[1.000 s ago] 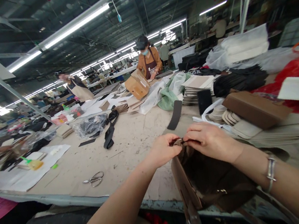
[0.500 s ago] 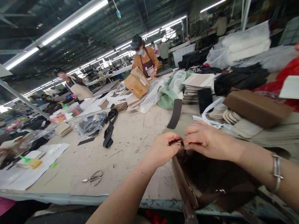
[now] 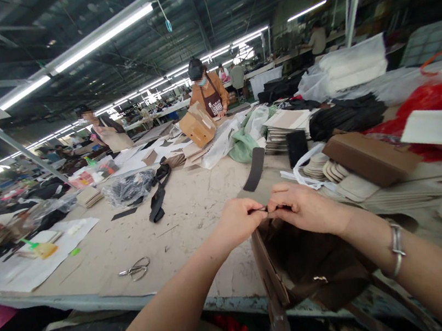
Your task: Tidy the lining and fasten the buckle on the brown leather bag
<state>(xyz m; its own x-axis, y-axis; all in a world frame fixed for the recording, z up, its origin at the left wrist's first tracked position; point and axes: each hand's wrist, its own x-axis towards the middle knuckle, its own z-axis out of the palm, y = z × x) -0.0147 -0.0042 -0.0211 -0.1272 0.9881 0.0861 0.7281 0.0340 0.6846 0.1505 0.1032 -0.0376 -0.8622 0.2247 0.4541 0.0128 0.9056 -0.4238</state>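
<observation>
A brown handbag (image 3: pixel 318 261) hangs over the table's front edge with its mouth open toward me, showing a dark lining and a small shiny metal piece inside. My left hand (image 3: pixel 239 219) pinches the far end of the bag's rim. Right beside it, my right hand (image 3: pixel 304 205) is also closed on the rim, fingertips nearly touching those of the left. The exact bit between the fingers is hidden. Straps (image 3: pixel 278 323) dangle below the bag. To the left, a pair of scissors (image 3: pixel 136 269) lies on the table.
On the worktable (image 3: pixel 196 219) are a black strap (image 3: pixel 158 197), a dark curved strip (image 3: pixel 255 170), a brown box-shaped piece (image 3: pixel 372 158) and stacked panels (image 3: pixel 286 128). A glue bottle (image 3: pixel 41 247) lies on paper at left. Across the table a co-worker (image 3: pixel 210 92) stands behind a cardboard box (image 3: pixel 197 126).
The view has shifted slightly, so the table's contents sit a little further left. Both hands keep their pinch on the bag's rim, with the fingers slightly readjusted.
</observation>
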